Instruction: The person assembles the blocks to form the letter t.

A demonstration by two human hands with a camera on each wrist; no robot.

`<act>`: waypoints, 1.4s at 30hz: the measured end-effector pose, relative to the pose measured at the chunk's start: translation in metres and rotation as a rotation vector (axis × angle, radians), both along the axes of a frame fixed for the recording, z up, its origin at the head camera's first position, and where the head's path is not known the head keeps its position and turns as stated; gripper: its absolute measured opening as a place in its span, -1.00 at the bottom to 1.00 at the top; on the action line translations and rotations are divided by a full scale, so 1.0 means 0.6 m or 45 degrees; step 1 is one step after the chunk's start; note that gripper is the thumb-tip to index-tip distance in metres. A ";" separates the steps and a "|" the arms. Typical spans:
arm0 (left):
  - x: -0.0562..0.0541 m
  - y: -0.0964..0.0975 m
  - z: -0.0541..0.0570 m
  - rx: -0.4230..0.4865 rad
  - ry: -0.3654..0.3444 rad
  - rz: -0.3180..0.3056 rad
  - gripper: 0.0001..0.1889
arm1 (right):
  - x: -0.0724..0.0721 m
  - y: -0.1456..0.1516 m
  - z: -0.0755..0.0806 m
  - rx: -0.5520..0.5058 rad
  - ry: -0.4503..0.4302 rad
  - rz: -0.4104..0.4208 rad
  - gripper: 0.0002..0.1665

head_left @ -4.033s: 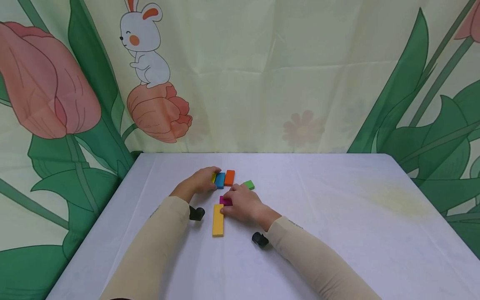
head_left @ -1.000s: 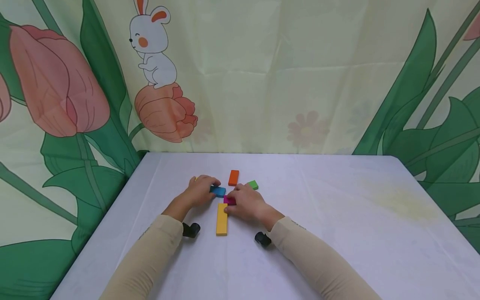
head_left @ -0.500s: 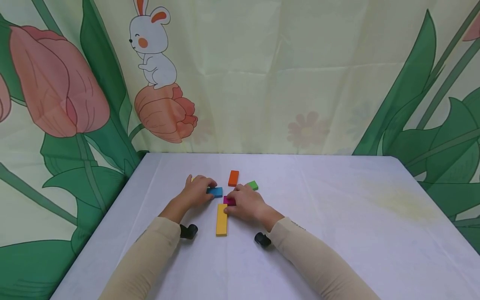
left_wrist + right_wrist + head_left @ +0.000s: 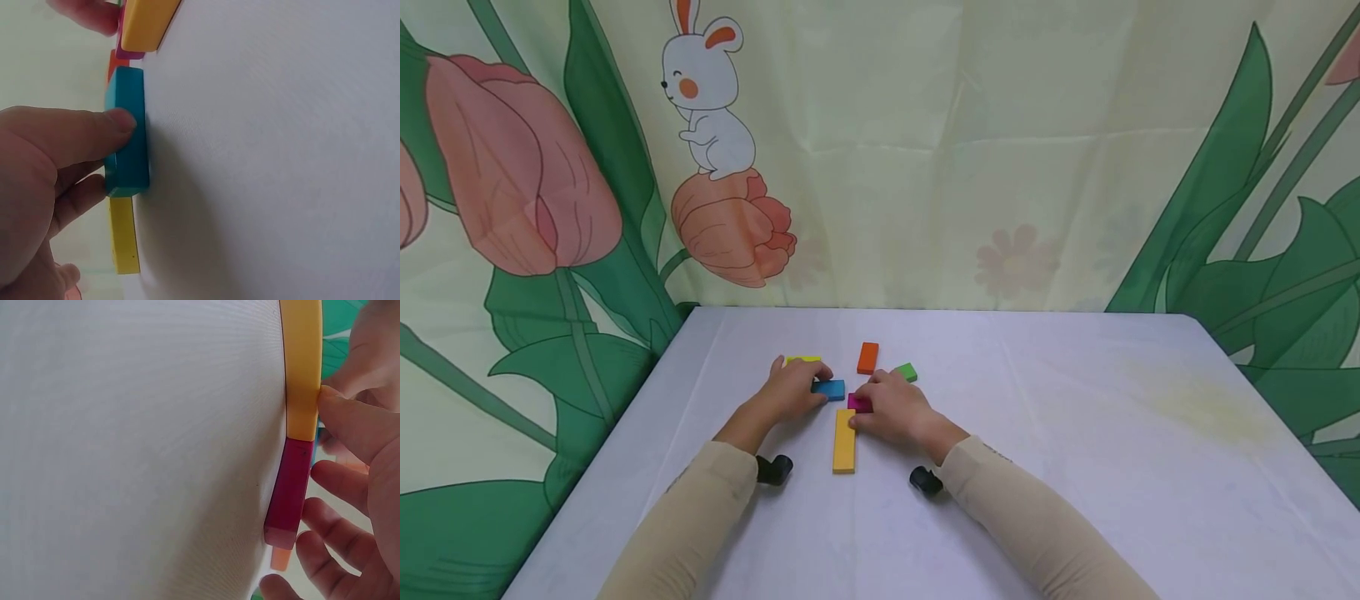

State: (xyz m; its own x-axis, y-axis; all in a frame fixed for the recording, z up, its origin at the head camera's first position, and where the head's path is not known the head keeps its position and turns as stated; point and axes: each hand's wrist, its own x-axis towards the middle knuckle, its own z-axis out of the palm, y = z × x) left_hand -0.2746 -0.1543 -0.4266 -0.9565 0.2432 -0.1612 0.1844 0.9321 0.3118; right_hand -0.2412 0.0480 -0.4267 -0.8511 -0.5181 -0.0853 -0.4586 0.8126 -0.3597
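Between thumb and fingers my left hand (image 4: 788,390) pinches a blue block (image 4: 829,390), lying crosswise on the white table. The left wrist view has the thumb on the blue block's near face (image 4: 132,153), fingers behind it. My right hand (image 4: 895,407) rests by two blocks with its fingers loosely bent. Its thumb tip touches the edge of a long yellow-orange block (image 4: 303,369); the other fingertips lie along a magenta block (image 4: 290,494). Those two blocks meet end to end. In the head view the right fingers hide part of the magenta block (image 4: 854,402).
Behind the left hand lies a bright yellow block (image 4: 805,359), partly covered. An orange block (image 4: 868,357) and a green block (image 4: 907,372) lie farther back. Black wrist cameras (image 4: 775,470) sit by both sleeves. A printed cloth backdrop (image 4: 925,167) rises behind the table (image 4: 1060,433).
Four seconds ago the blue block stood beside the orange and yellow ones; my left hand has brought it nearer, turned crosswise, then slightly left. The yellow block now lies crosswise. The right hand stays put.
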 end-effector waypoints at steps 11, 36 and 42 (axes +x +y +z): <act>0.008 0.000 0.001 0.001 -0.028 -0.033 -0.63 | 0.002 0.000 0.001 0.017 -0.003 -0.008 -0.44; 0.022 0.005 0.008 0.009 -0.050 -0.044 -0.61 | 0.000 -0.001 0.002 0.001 0.000 -0.003 -0.47; 0.024 0.006 0.007 0.001 -0.047 -0.057 -0.61 | 0.000 -0.001 0.001 0.012 0.003 -0.003 -0.46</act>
